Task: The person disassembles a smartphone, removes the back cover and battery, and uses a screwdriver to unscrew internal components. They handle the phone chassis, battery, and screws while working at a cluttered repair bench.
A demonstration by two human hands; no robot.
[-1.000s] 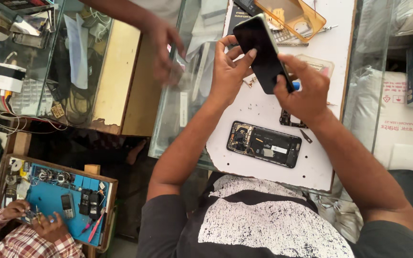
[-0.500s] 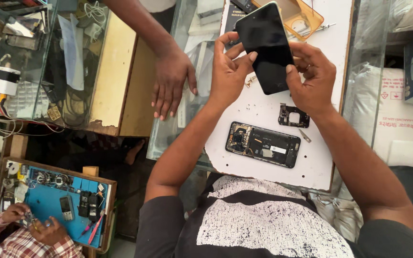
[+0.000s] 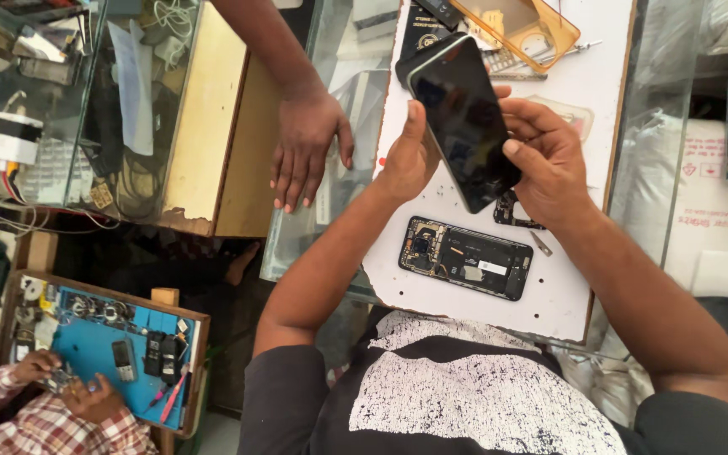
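Observation:
Both my hands hold a black phone [image 3: 463, 118] up above the white work board [image 3: 579, 278], its dark screen facing me. My left hand [image 3: 408, 160] grips its left edge, thumb up along the side. My right hand [image 3: 545, 156] clasps the right edge and lower end. Under them on the board lies an opened phone body [image 3: 465, 258] with its insides showing, and a small black part [image 3: 511, 211] peeks out below my right hand.
Another person's hand [image 3: 305, 147] rests on the glass counter to the left. An orange translucent tray [image 3: 520, 25] lies at the board's far end. Lower left, a person in a checked shirt works at a blue mat [image 3: 120, 350] with small phones and tools.
I have tilted the phone and lifted it closer to the camera. The other person's hand has settled flat on the glass counter.

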